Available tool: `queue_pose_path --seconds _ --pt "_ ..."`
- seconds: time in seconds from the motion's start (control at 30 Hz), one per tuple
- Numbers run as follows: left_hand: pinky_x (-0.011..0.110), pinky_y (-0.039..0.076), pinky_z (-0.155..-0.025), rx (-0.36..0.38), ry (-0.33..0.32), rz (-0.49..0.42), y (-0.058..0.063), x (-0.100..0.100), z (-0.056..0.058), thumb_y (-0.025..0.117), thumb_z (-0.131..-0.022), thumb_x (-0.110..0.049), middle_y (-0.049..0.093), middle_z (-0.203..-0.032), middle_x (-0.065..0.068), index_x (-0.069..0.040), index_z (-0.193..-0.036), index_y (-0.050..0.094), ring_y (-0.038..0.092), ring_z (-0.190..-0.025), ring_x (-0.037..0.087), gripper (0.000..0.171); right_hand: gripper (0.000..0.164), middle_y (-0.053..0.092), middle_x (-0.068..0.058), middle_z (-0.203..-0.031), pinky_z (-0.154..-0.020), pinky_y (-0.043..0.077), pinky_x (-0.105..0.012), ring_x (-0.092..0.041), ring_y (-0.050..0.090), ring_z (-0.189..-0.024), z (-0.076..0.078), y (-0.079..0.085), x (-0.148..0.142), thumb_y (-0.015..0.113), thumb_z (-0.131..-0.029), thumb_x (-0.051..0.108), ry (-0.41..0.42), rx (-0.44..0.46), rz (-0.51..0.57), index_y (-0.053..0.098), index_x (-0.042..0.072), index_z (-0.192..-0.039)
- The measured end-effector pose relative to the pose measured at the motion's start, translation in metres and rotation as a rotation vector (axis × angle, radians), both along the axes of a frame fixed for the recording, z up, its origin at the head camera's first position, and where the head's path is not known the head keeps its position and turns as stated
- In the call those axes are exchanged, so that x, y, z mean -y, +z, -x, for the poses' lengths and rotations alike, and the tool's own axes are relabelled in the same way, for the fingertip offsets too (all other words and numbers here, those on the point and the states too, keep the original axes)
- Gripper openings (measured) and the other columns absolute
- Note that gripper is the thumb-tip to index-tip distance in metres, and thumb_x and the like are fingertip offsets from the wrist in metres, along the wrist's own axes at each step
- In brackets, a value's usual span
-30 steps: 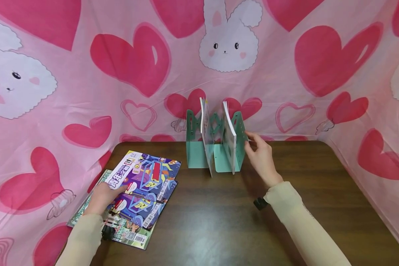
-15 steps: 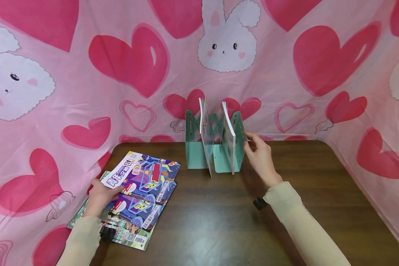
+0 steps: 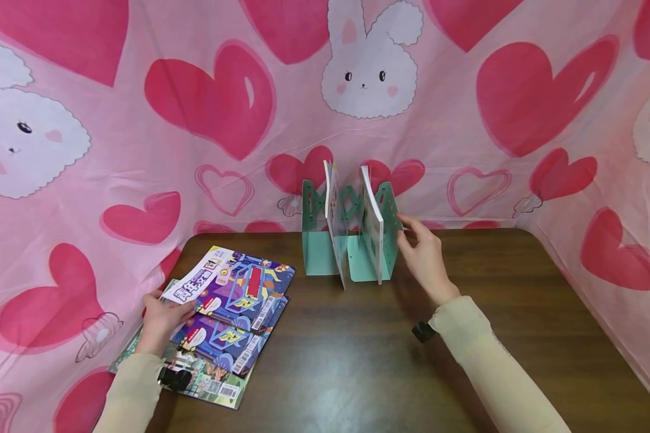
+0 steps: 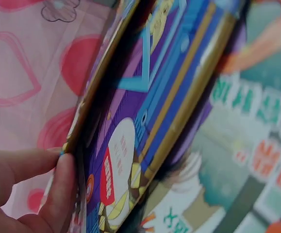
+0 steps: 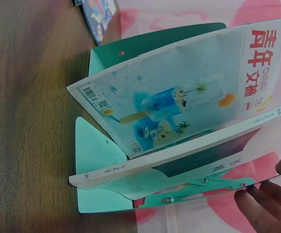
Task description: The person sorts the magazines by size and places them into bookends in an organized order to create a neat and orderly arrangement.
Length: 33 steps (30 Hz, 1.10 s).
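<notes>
My left hand [image 3: 161, 319] pinches the left edge of the top magazine [image 3: 249, 279], purple and blue, at the left of the table. That edge is raised off the stack in the left wrist view, between thumb and finger [image 4: 62, 187]. Beneath lies a matching purple magazine [image 3: 224, 343], over a green one [image 3: 211, 385]. My right hand [image 3: 425, 255] holds the right end plate of a mint-green expandable bookend [image 3: 319, 255]. Inside stand a magazine with an ice-lolly cover [image 5: 179, 92] and a white-spined one [image 5: 179, 154], leaning and apart.
The brown wooden table [image 3: 346, 361] extends in front of the bookend and to its right. A pink curtain [image 3: 298, 120] with hearts and rabbits hangs behind and at both sides.
My left hand has slid a little to the left along the top magazine and now pinches its edge. My right hand and the bookend stay put.
</notes>
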<state>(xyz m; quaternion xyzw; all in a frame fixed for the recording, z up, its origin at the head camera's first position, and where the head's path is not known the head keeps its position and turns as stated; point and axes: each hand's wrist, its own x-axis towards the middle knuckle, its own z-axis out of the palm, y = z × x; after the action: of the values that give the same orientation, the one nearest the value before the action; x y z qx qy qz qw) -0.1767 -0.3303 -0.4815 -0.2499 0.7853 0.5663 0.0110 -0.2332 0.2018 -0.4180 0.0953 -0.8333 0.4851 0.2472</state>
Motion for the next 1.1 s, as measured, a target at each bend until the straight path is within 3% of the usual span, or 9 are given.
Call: queue_pose_path --seconds 0.13,0.23,0.33,0.43,0.5,0.63,0.8,0.93,1.1 --pt "0.020 0.060 -0.069 -0.038 0.047 -0.081 -0.001 -0.001 0.002 0.075 -0.094 -0.003 0.047 -0.115 0.023 0.005 -0.158 -0.007 0.066 -0.067 0.002 0.104 0.038 0.067 -0.024 -0.133 -0.092 0.057 -0.060 -0.043 0.069 -0.109 0.000 0.000 -0.001 0.063 -0.098 -0.004 -0.002 0.007 0.006 0.064 -0.003 -0.136" --pt "0.020 0.060 -0.070 -0.037 0.051 -0.125 -0.001 -0.001 0.003 0.074 -0.095 -0.004 0.061 -0.102 0.013 0.016 -0.151 0.020 0.069 -0.067 0.001 0.080 0.039 0.066 -0.023 -0.135 -0.092 0.057 -0.060 -0.043 0.069 -0.110 -0.001 0.001 -0.001 0.063 -0.098 -0.004 0.000 0.018 0.003 0.064 -0.002 -0.137" --pt "0.022 0.061 -0.072 -0.022 0.045 -0.149 -0.001 -0.001 0.003 0.071 -0.098 -0.008 0.066 -0.092 0.005 0.016 -0.134 0.041 0.072 -0.068 0.003 0.053 0.039 0.066 -0.023 -0.135 -0.092 0.057 -0.058 -0.042 0.070 -0.109 -0.002 0.002 -0.002 0.062 -0.099 -0.003 0.003 0.025 -0.004 0.064 -0.003 -0.137" --pt "0.028 0.062 -0.076 -0.013 0.036 -0.210 -0.001 -0.006 0.002 0.066 -0.103 -0.016 0.061 -0.115 0.017 0.010 -0.142 0.033 0.071 -0.072 0.004 0.057 0.038 0.067 -0.023 -0.134 -0.092 0.057 -0.056 -0.040 0.070 -0.106 -0.002 0.004 -0.002 0.063 -0.098 -0.003 0.004 0.028 -0.011 0.064 -0.004 -0.136" --pt "0.035 0.062 -0.081 -0.015 0.026 -0.282 0.001 -0.010 0.002 0.060 -0.106 -0.024 0.049 -0.136 0.026 0.003 -0.155 0.021 0.071 -0.078 0.006 0.067 0.038 0.067 -0.023 -0.134 -0.091 0.057 -0.056 -0.039 0.070 -0.105 -0.002 0.005 -0.002 0.063 -0.098 -0.003 0.006 0.031 -0.013 0.064 -0.005 -0.136" --pt "0.041 0.061 -0.089 -0.012 0.034 -0.466 0.006 -0.019 0.001 0.054 -0.108 -0.032 0.036 -0.153 0.021 -0.008 -0.163 0.006 0.070 -0.090 0.008 0.077 0.038 0.067 -0.023 -0.134 -0.092 0.058 -0.056 -0.039 0.069 -0.105 -0.002 0.005 -0.003 0.062 -0.098 -0.004 0.011 0.035 -0.009 0.064 -0.005 -0.136" --pt "0.033 0.059 -0.094 0.014 0.054 -0.670 0.014 -0.021 0.001 0.055 -0.108 -0.023 0.056 -0.127 0.001 -0.011 -0.162 0.018 0.070 -0.095 0.007 0.067 0.039 0.066 -0.023 -0.135 -0.093 0.057 -0.057 -0.039 0.069 -0.107 -0.002 0.004 -0.003 0.062 -0.099 -0.003 0.019 0.043 0.002 0.063 -0.005 -0.137" --pt "0.026 0.059 -0.091 0.011 0.031 -0.717 0.016 -0.022 0.001 0.057 -0.107 -0.020 0.070 -0.102 -0.013 -0.013 -0.162 0.024 0.070 -0.098 0.004 0.064 0.039 0.066 -0.023 -0.135 -0.093 0.057 -0.056 -0.039 0.070 -0.107 -0.001 0.004 -0.003 0.062 -0.099 -0.003 0.020 0.046 -0.002 0.064 -0.004 -0.138" --pt "0.030 0.062 -0.083 -0.055 -0.014 -0.663 0.010 -0.030 0.002 0.056 -0.108 -0.023 0.073 -0.099 -0.013 -0.018 -0.160 0.025 0.072 -0.097 0.005 0.061 0.039 0.067 -0.023 -0.134 -0.087 0.053 -0.013 -0.039 0.071 -0.105 -0.002 0.005 -0.003 0.063 -0.098 -0.002 0.013 0.044 -0.007 0.064 -0.004 -0.137"
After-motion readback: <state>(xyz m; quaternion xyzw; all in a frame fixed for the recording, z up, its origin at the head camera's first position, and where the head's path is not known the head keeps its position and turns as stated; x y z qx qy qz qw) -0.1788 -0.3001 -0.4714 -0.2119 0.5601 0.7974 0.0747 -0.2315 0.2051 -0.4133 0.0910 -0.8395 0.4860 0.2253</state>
